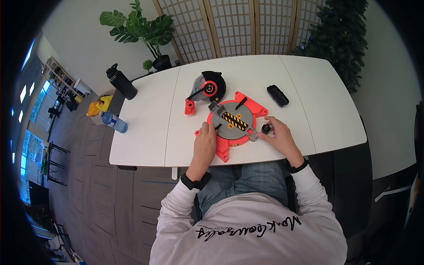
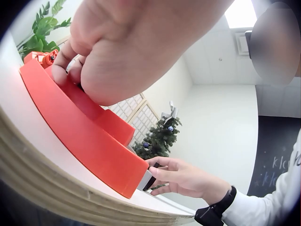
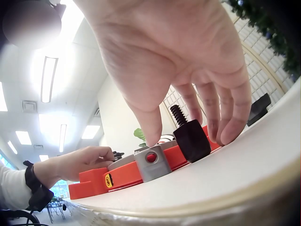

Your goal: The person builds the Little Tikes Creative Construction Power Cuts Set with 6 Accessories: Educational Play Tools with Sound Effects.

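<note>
A toy miter saw base lies on the table, with red feet [image 1: 223, 151] and a round grey turntable [image 1: 226, 130] carrying a black-and-yellow striped strip. My left hand [image 1: 205, 145] grips the base's left side, its bent fingers beside a small black lever [image 1: 218, 126]. My right hand [image 1: 280, 138] reaches over a black knob [image 3: 192, 141] that stands on the table, threaded screw upward. The right thumb is at the grey end block [image 3: 153, 164] of the turntable arm, while the other fingers hang loosely behind the knob.
Behind the base stand the grey-and-black saw head [image 1: 211, 87] and its red bracket [image 1: 189, 107]. A black case [image 1: 278, 95] lies to the right. On the left are a black bottle [image 1: 121, 82] and a water bottle [image 1: 114, 122]. The table's front edge [image 1: 247, 161] is close by.
</note>
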Demonstrator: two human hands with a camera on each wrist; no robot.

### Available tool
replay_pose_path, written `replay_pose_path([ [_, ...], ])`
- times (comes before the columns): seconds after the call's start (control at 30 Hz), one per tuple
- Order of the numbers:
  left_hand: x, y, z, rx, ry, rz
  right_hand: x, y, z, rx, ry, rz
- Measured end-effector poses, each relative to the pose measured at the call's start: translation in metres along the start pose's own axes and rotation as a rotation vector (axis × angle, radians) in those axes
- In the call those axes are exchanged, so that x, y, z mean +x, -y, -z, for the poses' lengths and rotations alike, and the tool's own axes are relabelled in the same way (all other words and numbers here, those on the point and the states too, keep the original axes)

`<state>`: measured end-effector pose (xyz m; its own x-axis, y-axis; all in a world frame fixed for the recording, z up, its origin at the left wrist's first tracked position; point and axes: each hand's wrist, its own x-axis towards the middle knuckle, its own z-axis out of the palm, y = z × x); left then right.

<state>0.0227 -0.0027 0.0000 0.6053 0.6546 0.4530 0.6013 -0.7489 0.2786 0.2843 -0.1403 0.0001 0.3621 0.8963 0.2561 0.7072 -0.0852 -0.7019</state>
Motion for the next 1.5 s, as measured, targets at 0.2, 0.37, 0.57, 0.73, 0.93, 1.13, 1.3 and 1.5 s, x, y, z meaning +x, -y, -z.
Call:
replay_pose_path([
  [0.2,0.0,-0.001,0.0,-0.007,-0.005,0.007,0.0,-0.003,-0.002,-0.005,-0.004,0.063],
  [0.37,0.0,-0.001,0.0,-0.037,-0.007,0.019,-0.001,0.0,-0.001,-0.024,0.012,0.048],
  [0.57,-0.001,-0.001,0.0,-0.079,0.003,0.039,-0.001,0.001,-0.001,-0.032,0.023,0.051],
  [0.73,-0.002,0.0,-0.002,-0.104,0.003,0.048,-0.001,0.0,-0.002,-0.038,0.029,0.043],
  [0.93,-0.002,0.004,-0.007,-0.07,-0.052,0.0,-0.002,-0.002,-0.003,-0.049,0.027,0.039],
  [1.13,0.005,0.002,0.004,-0.098,-0.031,0.048,-0.003,-0.003,-0.004,-0.065,0.014,0.057],
  [1.3,0.021,0.004,0.017,-0.058,-0.04,-0.03,-0.003,0.0,-0.003,-0.082,0.009,0.069],
  [1.5,0.041,-0.009,0.016,-0.114,-0.072,-0.128,-0.002,0.0,-0.003,-0.098,0.025,0.056],
])
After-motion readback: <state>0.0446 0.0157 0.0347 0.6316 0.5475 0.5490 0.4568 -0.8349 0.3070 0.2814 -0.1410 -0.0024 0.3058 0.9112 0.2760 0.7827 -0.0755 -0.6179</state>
